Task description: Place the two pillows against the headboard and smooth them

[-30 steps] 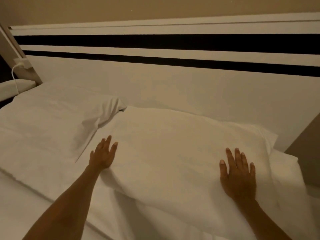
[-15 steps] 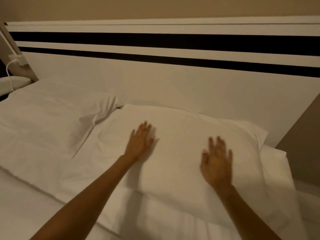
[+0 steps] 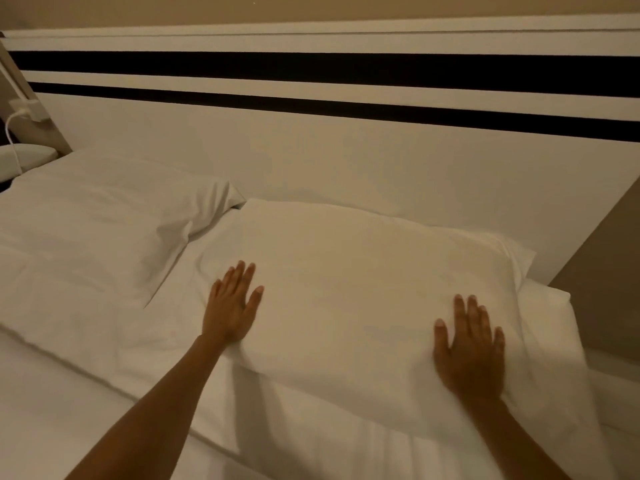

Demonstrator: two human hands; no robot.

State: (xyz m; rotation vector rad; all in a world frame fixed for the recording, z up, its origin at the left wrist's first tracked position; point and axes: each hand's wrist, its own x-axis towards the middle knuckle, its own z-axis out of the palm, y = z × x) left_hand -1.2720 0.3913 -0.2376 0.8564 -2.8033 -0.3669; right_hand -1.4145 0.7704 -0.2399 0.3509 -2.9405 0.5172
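Left hand and right hand, fingers spread flat, smooth the right pillow at the headboard; the left pillow likely awaits smoothing.

The bed is covered in a white sheet and runs up to a white headboard crossed by two dark horizontal stripes. Two white pillows lie directly on it, side by side along the headboard. The left pillow lies flat with creases near its inner corner. The right pillow lies just beside it, its corner meeting the left one's, its near edge puffed above the sheet.
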